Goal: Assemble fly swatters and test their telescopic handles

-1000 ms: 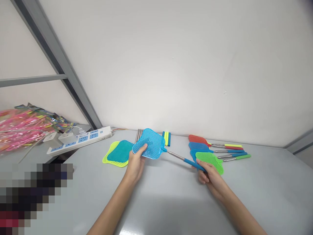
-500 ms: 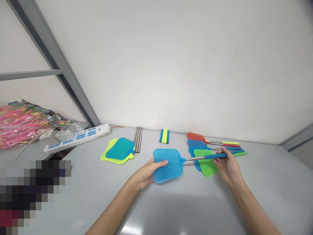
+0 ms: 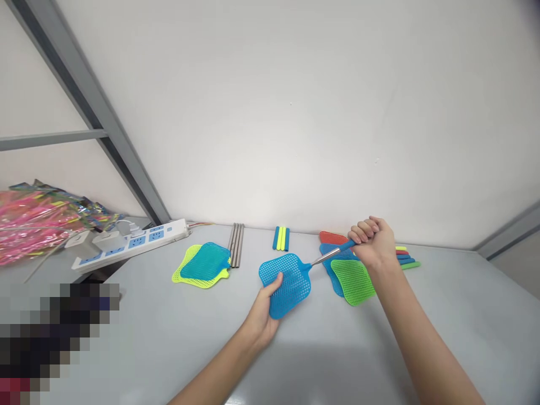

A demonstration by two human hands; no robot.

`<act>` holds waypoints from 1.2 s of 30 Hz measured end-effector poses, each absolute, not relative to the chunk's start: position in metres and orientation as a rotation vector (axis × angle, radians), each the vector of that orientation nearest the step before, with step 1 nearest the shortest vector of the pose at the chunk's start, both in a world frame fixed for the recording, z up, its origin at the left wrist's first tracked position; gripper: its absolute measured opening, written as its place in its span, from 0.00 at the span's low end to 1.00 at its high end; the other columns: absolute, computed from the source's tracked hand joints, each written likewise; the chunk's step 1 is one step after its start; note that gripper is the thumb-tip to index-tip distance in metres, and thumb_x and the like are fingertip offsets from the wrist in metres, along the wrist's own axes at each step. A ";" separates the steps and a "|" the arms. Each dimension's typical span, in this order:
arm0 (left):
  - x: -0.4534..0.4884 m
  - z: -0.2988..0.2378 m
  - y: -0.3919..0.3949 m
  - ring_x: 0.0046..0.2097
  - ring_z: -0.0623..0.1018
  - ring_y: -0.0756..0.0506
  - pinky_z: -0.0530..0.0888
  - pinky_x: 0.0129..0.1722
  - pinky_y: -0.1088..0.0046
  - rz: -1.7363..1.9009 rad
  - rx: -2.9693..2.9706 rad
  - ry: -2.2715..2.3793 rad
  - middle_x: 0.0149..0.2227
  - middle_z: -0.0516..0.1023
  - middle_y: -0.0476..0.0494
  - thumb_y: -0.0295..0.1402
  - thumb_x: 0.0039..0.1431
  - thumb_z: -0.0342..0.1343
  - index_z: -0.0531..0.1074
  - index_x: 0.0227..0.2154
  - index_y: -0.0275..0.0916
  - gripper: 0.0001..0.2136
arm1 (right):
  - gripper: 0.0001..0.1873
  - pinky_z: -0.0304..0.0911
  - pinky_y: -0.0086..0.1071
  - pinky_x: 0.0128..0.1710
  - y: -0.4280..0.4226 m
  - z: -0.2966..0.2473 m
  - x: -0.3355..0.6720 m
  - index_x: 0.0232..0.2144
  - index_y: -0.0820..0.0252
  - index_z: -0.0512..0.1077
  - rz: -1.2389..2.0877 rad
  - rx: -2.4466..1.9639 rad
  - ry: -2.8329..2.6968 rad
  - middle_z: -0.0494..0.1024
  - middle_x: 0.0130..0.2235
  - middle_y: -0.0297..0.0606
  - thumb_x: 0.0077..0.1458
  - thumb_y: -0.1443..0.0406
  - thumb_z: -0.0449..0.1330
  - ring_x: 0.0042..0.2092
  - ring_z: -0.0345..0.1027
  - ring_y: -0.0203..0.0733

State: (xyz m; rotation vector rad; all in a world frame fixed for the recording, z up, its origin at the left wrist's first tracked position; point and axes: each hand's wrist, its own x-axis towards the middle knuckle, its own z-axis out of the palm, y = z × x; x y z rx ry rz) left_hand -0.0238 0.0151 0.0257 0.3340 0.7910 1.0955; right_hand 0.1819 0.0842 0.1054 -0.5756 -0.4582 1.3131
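I hold a blue fly swatter (image 3: 289, 281) over the grey table (image 3: 442, 320). My left hand (image 3: 264, 318) pinches the lower edge of its mesh head. My right hand (image 3: 373, 242) is closed in a fist round its blue handle, with the metal shaft running down-left to the head. Under my right hand lies a pile of finished swatters, green (image 3: 352, 280) on top, blue and red (image 3: 331, 237) behind. To the left lie loose mesh heads, teal (image 3: 206, 261) on yellow.
Metal rods (image 3: 237, 251) and a few blue and yellow grips (image 3: 280, 238) lie near the wall. A white power strip (image 3: 135, 243) and pink packaged goods (image 3: 34, 222) sit at the left. A grey steel frame (image 3: 90, 112) slants up the wall.
The swatter moved right from above the loose heads. My right hand slid along the handle and rose into a fist above the pile; my left hand shifted to the head's lower edge.
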 end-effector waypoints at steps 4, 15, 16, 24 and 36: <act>-0.026 0.025 0.017 0.40 0.73 0.43 0.70 0.40 0.66 1.221 0.334 0.879 0.40 0.72 0.39 0.35 0.45 0.56 0.67 0.39 0.34 0.17 | 0.15 0.39 0.25 0.12 0.089 0.100 0.171 0.12 0.59 0.43 1.350 -0.536 -0.376 0.43 0.11 0.25 0.43 0.69 0.46 0.14 0.36 0.29; -0.019 0.027 0.005 0.40 0.73 0.42 0.70 0.40 0.66 1.183 0.284 1.017 0.41 0.72 0.38 0.34 0.43 0.57 0.65 0.40 0.35 0.19 | 0.17 0.35 0.25 0.10 0.090 0.099 0.169 0.13 0.59 0.41 1.345 -0.513 -0.358 0.41 0.11 0.24 0.43 0.68 0.47 0.13 0.33 0.29; -0.018 0.027 0.004 0.40 0.73 0.42 0.70 0.40 0.66 1.195 0.285 1.028 0.40 0.72 0.38 0.34 0.43 0.58 0.66 0.40 0.34 0.19 | 0.17 0.34 0.26 0.10 0.090 0.098 0.168 0.13 0.59 0.41 1.350 -0.512 -0.341 0.40 0.11 0.24 0.43 0.68 0.47 0.13 0.33 0.29; -0.014 0.022 0.000 0.38 0.74 0.42 0.71 0.38 0.65 1.247 0.296 1.107 0.37 0.74 0.39 0.33 0.43 0.57 0.67 0.36 0.34 0.15 | 0.17 0.32 0.26 0.10 0.092 0.091 0.165 0.13 0.59 0.40 1.389 -0.522 -0.321 0.37 0.12 0.24 0.43 0.68 0.47 0.13 0.32 0.29; -0.018 0.028 0.001 0.38 0.74 0.44 0.71 0.38 0.67 1.237 0.342 1.087 0.38 0.74 0.40 0.33 0.44 0.57 0.67 0.37 0.35 0.14 | 0.17 0.33 0.26 0.10 0.093 0.086 0.171 0.13 0.58 0.39 1.432 -0.466 -0.278 0.34 0.13 0.24 0.45 0.69 0.45 0.14 0.30 0.30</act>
